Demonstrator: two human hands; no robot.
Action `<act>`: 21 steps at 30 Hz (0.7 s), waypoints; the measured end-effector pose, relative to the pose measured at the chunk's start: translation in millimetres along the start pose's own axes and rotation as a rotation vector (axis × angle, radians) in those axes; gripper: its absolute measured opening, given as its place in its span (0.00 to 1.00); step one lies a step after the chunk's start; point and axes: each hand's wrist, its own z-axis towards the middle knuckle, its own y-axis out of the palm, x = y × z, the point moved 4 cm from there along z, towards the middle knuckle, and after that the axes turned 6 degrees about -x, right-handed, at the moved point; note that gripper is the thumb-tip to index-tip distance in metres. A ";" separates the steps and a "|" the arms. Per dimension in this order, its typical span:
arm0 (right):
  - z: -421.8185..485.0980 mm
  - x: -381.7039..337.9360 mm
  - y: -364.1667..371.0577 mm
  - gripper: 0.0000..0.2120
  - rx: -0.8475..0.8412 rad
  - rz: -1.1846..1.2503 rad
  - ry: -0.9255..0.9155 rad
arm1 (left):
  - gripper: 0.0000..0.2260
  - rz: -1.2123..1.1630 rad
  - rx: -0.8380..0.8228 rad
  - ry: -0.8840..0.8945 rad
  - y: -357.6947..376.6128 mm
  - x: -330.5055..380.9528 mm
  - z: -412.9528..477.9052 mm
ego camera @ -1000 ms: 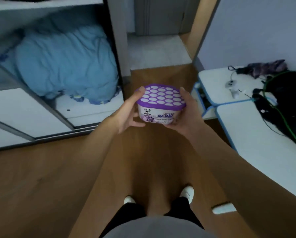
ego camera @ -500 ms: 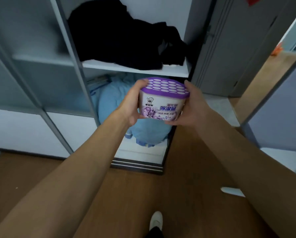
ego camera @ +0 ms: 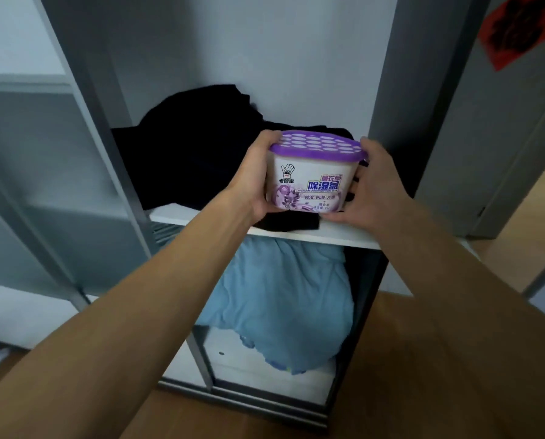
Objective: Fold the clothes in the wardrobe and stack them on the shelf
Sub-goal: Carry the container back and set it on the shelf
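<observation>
I hold a white dehumidifier tub (ego camera: 312, 182) with a purple perforated lid between both hands, just over the front of the white wardrobe shelf (ego camera: 344, 237). My left hand (ego camera: 255, 182) grips its left side and my right hand (ego camera: 367, 188) grips its right side. Behind the tub a heap of unfolded black clothes (ego camera: 195, 147) fills the shelf, one piece hanging over the front edge. In the compartment below lies a crumpled light-blue garment (ego camera: 280, 305).
A grey sliding door frame (ego camera: 106, 153) stands to the left of the open compartment. Right of it rises the wardrobe's grey side panel (ego camera: 391, 74); a door with a red paper decoration (ego camera: 521, 30) follows. Wooden floor (ego camera: 407, 359) lies below.
My view has swung up from the floor to the wardrobe shelf. Both hands have carried the tub up and forward to the shelf with the black clothes.
</observation>
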 end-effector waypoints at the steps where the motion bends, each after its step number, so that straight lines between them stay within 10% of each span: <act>1: 11.7 -9.2 3.6 0.23 -0.010 -0.015 -0.013 | 0.19 -0.003 -0.003 0.009 0.3 8.0 14.5; 17: 188.5 -129.7 29.5 0.03 0.301 -0.536 -0.426 | 0.16 -0.127 -0.159 -0.053 -16.2 86.4 251.2; 21: 226.0 -157.3 38.6 0.21 0.291 -0.722 -0.395 | 0.16 -0.035 -0.191 -0.046 -16.6 114.2 310.2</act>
